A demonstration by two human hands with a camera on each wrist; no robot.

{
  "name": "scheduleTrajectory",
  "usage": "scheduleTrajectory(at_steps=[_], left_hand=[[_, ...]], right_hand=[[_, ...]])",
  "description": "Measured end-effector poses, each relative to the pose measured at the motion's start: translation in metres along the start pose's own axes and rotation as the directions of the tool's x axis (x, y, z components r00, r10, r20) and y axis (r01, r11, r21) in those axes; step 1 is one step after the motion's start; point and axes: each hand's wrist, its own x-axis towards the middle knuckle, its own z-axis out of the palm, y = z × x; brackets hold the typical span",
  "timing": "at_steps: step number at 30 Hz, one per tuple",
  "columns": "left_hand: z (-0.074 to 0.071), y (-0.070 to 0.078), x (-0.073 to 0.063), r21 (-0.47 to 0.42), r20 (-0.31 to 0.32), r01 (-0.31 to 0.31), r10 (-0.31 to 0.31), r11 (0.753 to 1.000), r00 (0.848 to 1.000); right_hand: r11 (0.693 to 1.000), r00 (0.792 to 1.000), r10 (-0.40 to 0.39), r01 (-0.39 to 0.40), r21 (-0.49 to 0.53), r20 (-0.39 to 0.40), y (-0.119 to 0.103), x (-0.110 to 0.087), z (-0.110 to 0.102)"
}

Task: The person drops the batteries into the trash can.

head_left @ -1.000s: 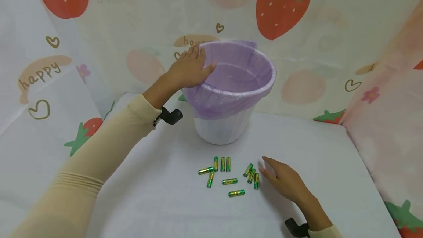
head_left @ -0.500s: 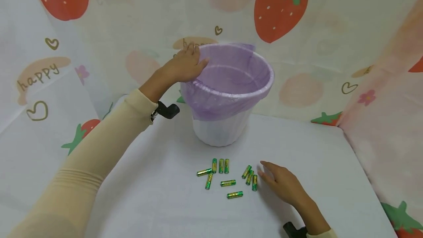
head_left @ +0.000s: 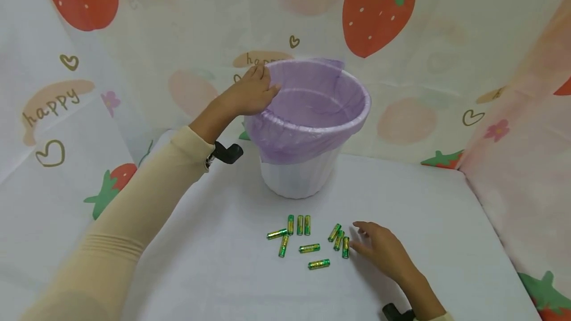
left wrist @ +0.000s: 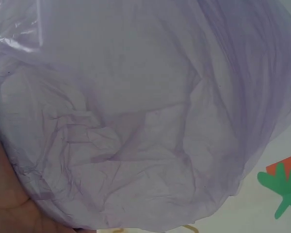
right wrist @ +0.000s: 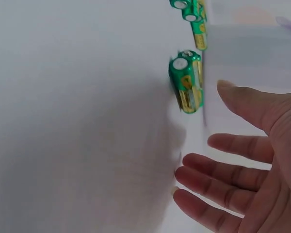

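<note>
A white bin [head_left: 298, 177] lined with a purple plastic bag [head_left: 299, 145] stands upright at the back of the table. My left hand [head_left: 250, 92] grips its left rim, with the thumb over the inner side and the fingers bent over the edge. The left wrist view shows mostly the crinkled bag [left wrist: 145, 136], with part of the palm at the left. In front of the bin lie several green and gold batteries [head_left: 310, 248]. My right hand [head_left: 385, 249] hovers with parted fingers just right of a cluster of three batteries [head_left: 339, 240]; whether the thumb touches one I cannot tell.
A white cloth covers the table [head_left: 214, 271]. Behind it and at both sides hangs a curtain [head_left: 200, 24] printed with strawberries, hearts and writing. Black wrist mounts [head_left: 228, 153] sit on both arms.
The fingers of my left hand have curled down over the rim, and the hand has shifted slightly left. My right hand has edged nearer the cluster of batteries. No battery has visibly moved.
</note>
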Motion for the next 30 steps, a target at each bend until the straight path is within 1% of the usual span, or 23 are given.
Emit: scheduleTrajectory(at_steps=[6,9,14,21,26,30], left_hand=[[0.002,-0.002,0.000,0.009,-0.018,0.000,0.000,1.000,1.000],[0.003,-0.002,0.000,0.007,-0.019,0.001,-0.001,1.000,1.000],[0.002,-0.003,-0.002,0.010,-0.021,0.009,-0.009,1.000,1.000],[0.003,-0.002,-0.002,0.001,-0.024,0.013,-0.013,1.000,1.000],[0.003,0.000,-0.002,0.009,-0.030,0.008,-0.007,1.000,1.000],[0.003,0.002,-0.001,-0.004,-0.032,0.008,-0.008,1.000,0.999]], right_hand=[[0.995,0.995,0.096,-0.096,0.027,0.018,-0.006,0.002,0.011],[0.991,0.991,0.129,-0.130,0.037,0.030,-0.009,0.001,0.015],[0.988,0.989,0.141,-0.143,0.062,0.039,-0.012,0.002,0.017],[0.982,0.983,0.176,-0.179,0.066,0.051,-0.012,0.004,0.020],[0.975,0.978,0.202,-0.206,0.079,0.050,-0.011,0.004,0.020],[0.973,0.977,0.212,-0.215,0.088,0.036,-0.010,0.003,0.019]])
